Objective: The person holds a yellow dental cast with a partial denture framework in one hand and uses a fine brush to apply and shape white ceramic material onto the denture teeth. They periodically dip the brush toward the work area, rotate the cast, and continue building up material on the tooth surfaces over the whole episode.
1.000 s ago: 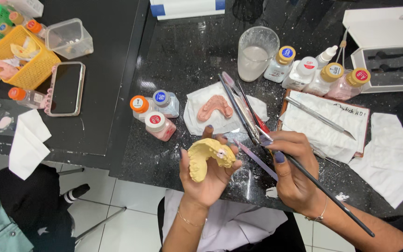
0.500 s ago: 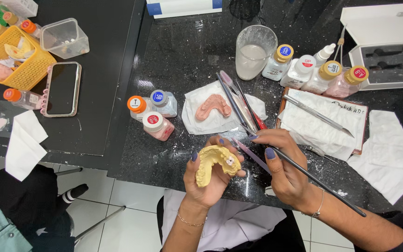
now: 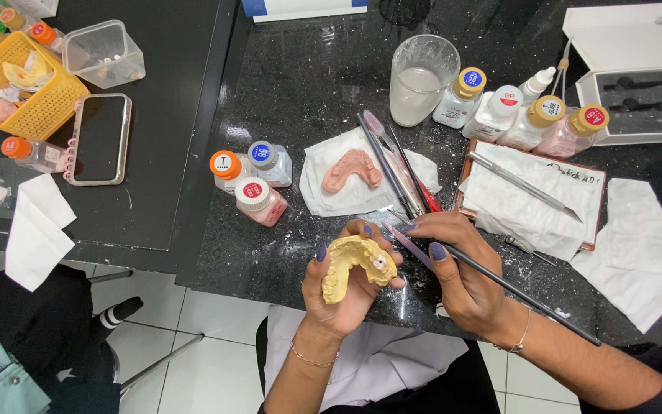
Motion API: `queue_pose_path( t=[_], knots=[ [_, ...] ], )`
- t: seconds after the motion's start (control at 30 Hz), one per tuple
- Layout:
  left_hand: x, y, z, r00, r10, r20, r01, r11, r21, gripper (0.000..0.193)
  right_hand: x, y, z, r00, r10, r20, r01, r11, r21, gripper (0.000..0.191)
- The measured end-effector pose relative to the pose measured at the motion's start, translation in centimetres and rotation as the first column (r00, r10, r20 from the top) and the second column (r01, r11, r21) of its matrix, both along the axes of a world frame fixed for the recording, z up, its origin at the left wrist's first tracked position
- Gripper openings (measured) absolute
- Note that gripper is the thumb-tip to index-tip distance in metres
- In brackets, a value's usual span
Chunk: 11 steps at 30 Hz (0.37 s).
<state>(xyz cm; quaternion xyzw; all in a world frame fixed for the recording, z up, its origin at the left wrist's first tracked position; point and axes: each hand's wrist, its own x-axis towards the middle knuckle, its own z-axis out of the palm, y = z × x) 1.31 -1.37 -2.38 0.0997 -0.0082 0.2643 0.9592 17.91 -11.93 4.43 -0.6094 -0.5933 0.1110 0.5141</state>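
My left hand cups a yellow plaster dental cast at the near edge of the black counter. My right hand holds a thin dark brush like a pen, its tip at the white tooth on the cast. The handle runs off to the lower right. Just behind the hands, a pink dental cast lies on a white tissue.
Several small jars stand left of the tissue. More bottles and a cloudy glass of water stand behind. Spare tools, a tray with a spatula, tissues, a white case, a phone and a yellow basket lie around.
Both hands have shifted slightly toward me with the cast, and the brush tip has come onto the cast's tooth. The items on the counter have not moved.
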Motion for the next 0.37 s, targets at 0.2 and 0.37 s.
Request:
queue_pose_path(
  t=[0.2, 0.37],
  knots=[
    [-0.04, -0.18, -0.13, 1.0, 0.007, 0.0, -0.007, 1.0, 0.002, 0.07, 0.11, -0.08, 0.02, 1.0, -0.012, -0.012, 0.012, 1.0, -0.026, 0.022],
    [-0.23, -0.27, -0.44, 0.999, -0.032, -0.011, 0.033, 0.998, 0.056, 0.076, 0.2, -0.16, -0.01, 0.999, 0.038, 0.008, -0.038, 0.999, 0.013, 0.021]
  ],
)
